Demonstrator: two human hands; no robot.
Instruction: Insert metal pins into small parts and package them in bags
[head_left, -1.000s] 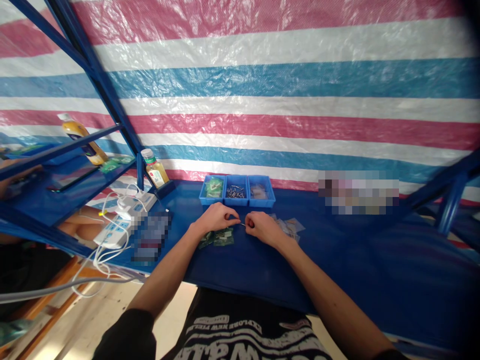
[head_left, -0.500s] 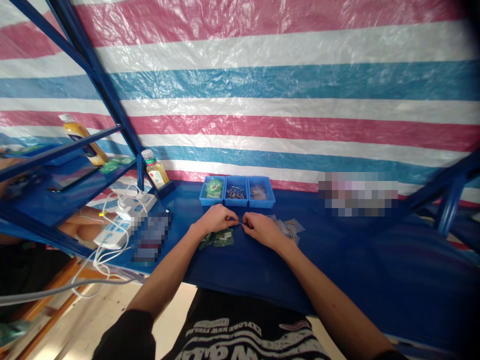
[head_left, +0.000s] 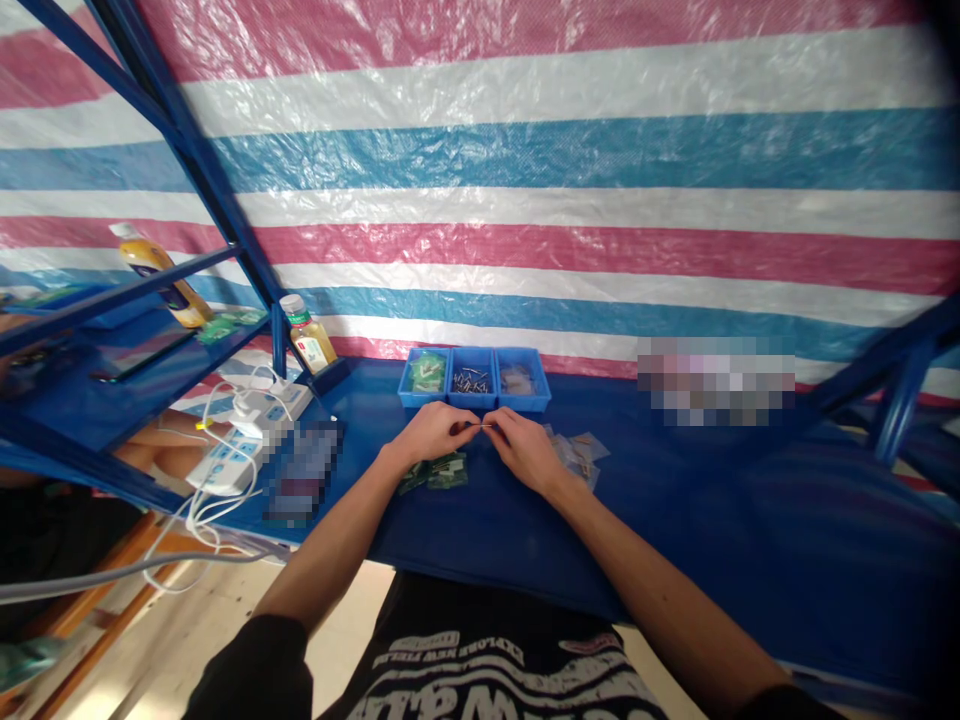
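My left hand (head_left: pixel 435 432) and my right hand (head_left: pixel 521 448) meet fingertip to fingertip just in front of three joined blue trays (head_left: pixel 523 404). Both are closed in a pinch, with a thin, small piece (head_left: pixel 486 426) spanning the narrow gap between them; it is too small to name. Green packets (head_left: pixel 448 472) lie beside and partly behind my left wrist. Small clear plastic bags (head_left: pixel 585 450) lie to the right of my right hand. The trays hold green packets at left, small metal pins or screws (head_left: pixel 471 381) in the middle and clear bags at right.
Power strips (head_left: pixel 232 462) with tangled white cables and a blurred-out flat object (head_left: pixel 304 475) lie on the left. A bottle (head_left: pixel 309 338) stands by the blue frame post (head_left: pixel 277 340). Another blurred-out object (head_left: pixel 716 382) sits at the back right. Another person's arm shows at far left.
Both hands have risen slightly in the picture, toward the trays, still pinched together. The thin piece between the fingertips shows a little more clearly.
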